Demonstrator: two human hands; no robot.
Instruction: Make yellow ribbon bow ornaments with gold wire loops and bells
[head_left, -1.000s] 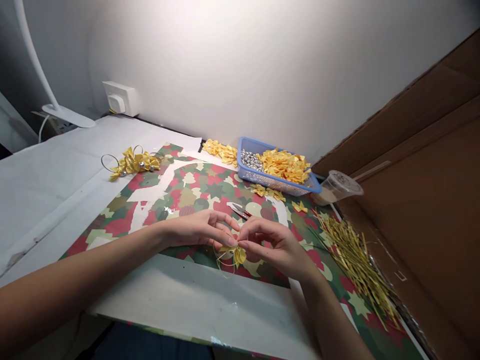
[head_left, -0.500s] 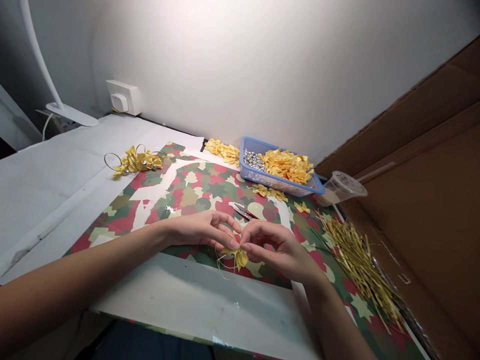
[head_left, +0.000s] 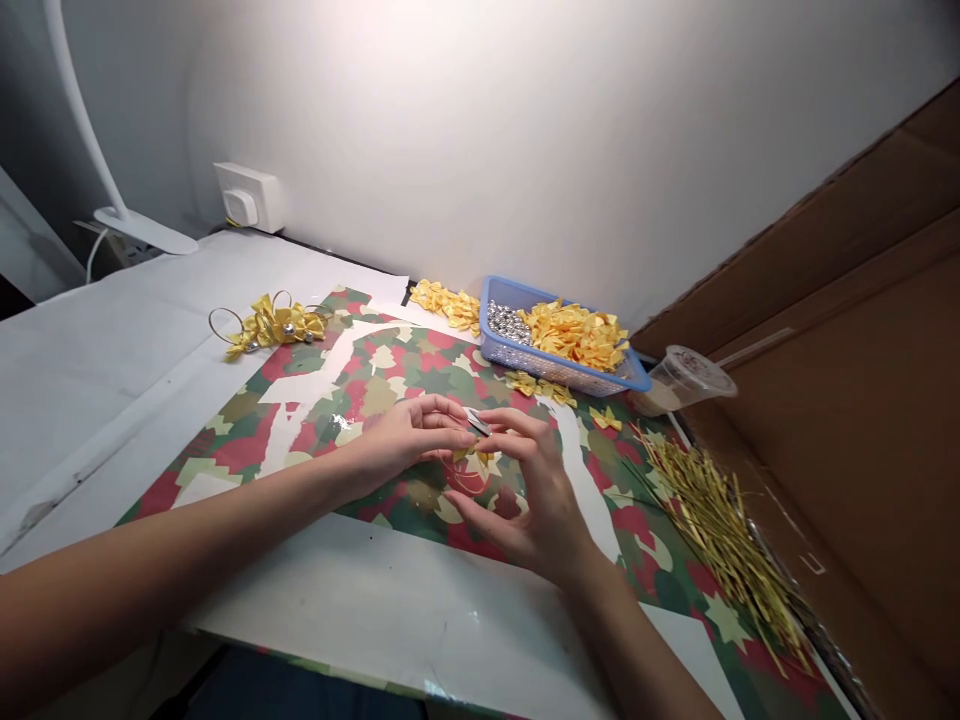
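Head view gives me first, nearest to the person, the pale front part of the table (head_left: 337, 590), and above it the two bare hands. The right hand (head_left: 491, 468) is opened: its thumb stands well away from the fingers, toward the person, and I see nothing enclosed between them. The left hand (head_left: 409, 445) comes from the other side with thumb and fingers brought together, and it seems to pinch a small yellow bow (head_left: 463, 455) at the fingertips.

This bow is between the two hands, at the tips of the left one, so the left is the nearer. From the right hand it lies to the left, close to the index fingertip; if they touch, I cannot tell. Its long axis is too small to read. A thin cord loop (head_left: 471, 491) hangs under it.

Just beyond the fingertips lie the scissors (head_left: 478, 424), their blades pointing away and to the left, the handles hidden behind the right fingers.

Farther, to the right, thin golden stems (head_left: 720, 540) are spread on the patterned sheet (head_left: 420, 380). One loose bow (head_left: 606, 418) rests before the blue basket (head_left: 566, 377), which holds silver beads (head_left: 508, 323) and a heap of yellow bows (head_left: 577, 335). At the far left is a bow cluster with wire loops (head_left: 270, 325).
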